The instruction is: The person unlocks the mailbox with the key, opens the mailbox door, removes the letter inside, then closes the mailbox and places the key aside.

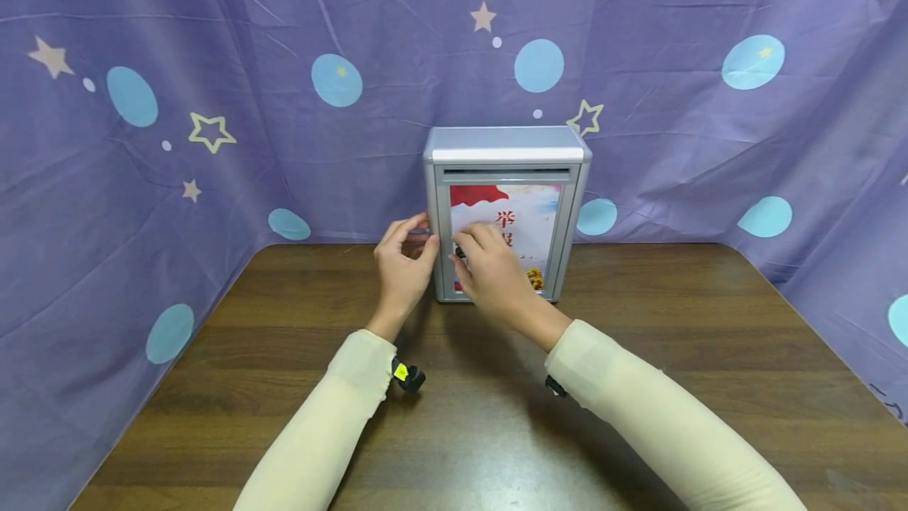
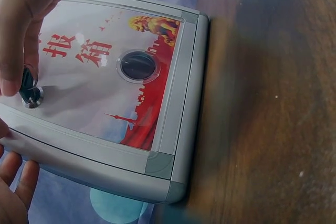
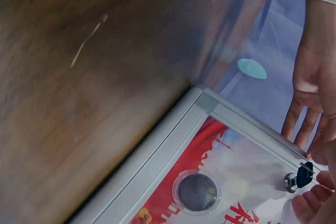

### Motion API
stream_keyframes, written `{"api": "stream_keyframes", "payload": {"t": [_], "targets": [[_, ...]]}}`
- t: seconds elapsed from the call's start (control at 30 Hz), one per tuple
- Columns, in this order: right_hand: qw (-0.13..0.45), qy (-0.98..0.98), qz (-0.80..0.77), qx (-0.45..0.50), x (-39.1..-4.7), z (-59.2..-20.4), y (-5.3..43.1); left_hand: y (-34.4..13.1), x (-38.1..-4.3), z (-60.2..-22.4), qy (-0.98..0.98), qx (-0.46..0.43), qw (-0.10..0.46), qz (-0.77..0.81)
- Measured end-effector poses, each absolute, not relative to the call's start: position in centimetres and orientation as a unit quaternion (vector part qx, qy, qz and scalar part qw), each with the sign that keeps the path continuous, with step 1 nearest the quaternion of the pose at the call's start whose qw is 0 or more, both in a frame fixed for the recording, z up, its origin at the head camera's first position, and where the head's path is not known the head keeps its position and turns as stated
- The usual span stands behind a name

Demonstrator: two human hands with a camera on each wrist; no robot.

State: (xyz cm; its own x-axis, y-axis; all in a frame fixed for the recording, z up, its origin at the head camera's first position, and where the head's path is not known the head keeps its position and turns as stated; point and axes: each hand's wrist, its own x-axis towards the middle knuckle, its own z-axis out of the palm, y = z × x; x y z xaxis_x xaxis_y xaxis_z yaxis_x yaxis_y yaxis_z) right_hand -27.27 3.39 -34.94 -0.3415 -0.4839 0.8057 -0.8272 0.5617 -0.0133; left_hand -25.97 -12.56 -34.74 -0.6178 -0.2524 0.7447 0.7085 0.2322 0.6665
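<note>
A grey metal box (image 1: 509, 156) with a printed front panel stands upright on the table. My right hand (image 1: 493, 270) pinches the black head of a key (image 2: 27, 78), which sits in the round lock (image 2: 32, 98) near the panel's left edge. The key head and lock also show in the right wrist view. At the box's left side, my left hand (image 1: 404, 266) rests on the edge, its thumb near the front rim and its fingers spread along the side. A round dark knob-like disc (image 2: 138, 65) is set low on the panel; in the head view it is hidden behind my right hand.
The box has a narrow slot (image 1: 507, 175) near its top. Under it lies a brown wooden table (image 1: 298, 337). A purple curtain (image 1: 397, 14) with stars and blue spots hangs close behind the box and along both sides.
</note>
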Motion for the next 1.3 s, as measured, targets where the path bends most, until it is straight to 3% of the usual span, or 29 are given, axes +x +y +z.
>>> {"api": "stream_keyframes", "payload": {"t": [0.47,1.3], "targets": [[0.442,-0.767,-0.029,0.465,-27.3,-34.56,3.65,-12.29,-25.83,-34.58,-0.676,-0.17,0.411,-0.588],[0.468,-0.759,-0.118,0.436,-26.34,-35.07,3.07,-12.37,-25.78,-34.61,-0.675,-0.167,0.414,-0.588]]}}
